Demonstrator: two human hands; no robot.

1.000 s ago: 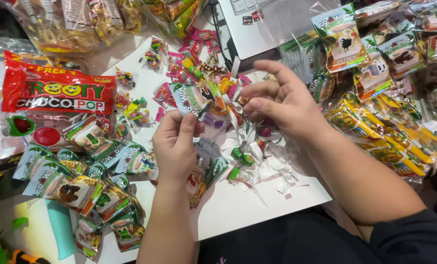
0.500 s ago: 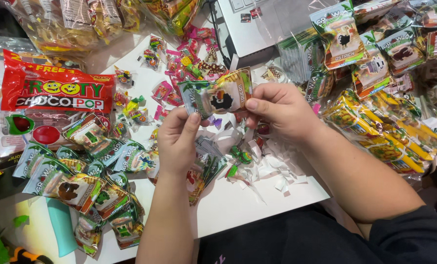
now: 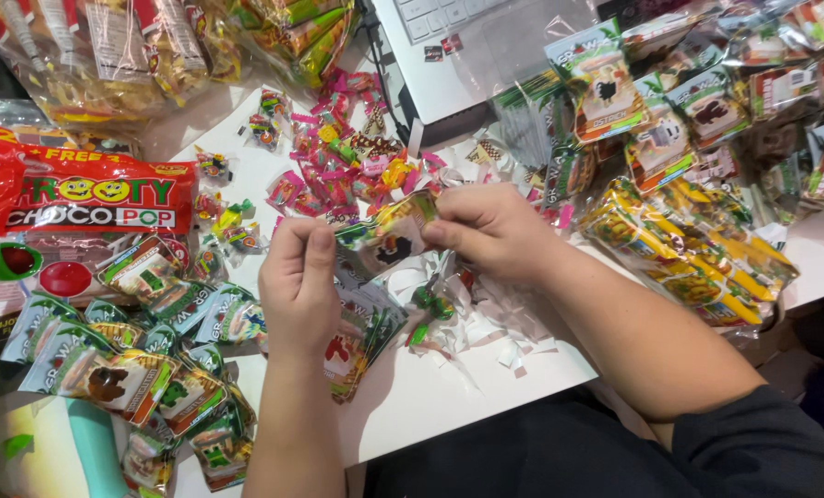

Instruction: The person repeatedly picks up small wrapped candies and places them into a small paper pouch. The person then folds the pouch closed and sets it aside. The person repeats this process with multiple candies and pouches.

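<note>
1. Nearest, the white counter (image 3: 449, 387) edge shows bare in front of the person's dark-sleeved right arm.
2. On the near left lies a heap of small green sachets (image 3: 144, 369) printed with animals, overlapping one another.
3. White paper scraps (image 3: 495, 323) and a small green toy (image 3: 428, 304) lie under the hands.
4. The left hand (image 3: 299, 277) is curled, thumb and fingers pinching the left end of a small foil packet (image 3: 384, 235).
5. The right hand (image 3: 490, 231) pinches the same packet's right end; the packet is held between both hands, just above the counter.
6. To the left lies a large red candy bag (image 3: 84, 189).
7. Beyond the hands, pink wrapped sweets (image 3: 338, 166) are scattered.
8. To the right lie yellow packs (image 3: 689, 249) and more animal sachets (image 3: 661, 101).
9. Farthest, a white laptop (image 3: 477, 46) sits at the top.
</note>
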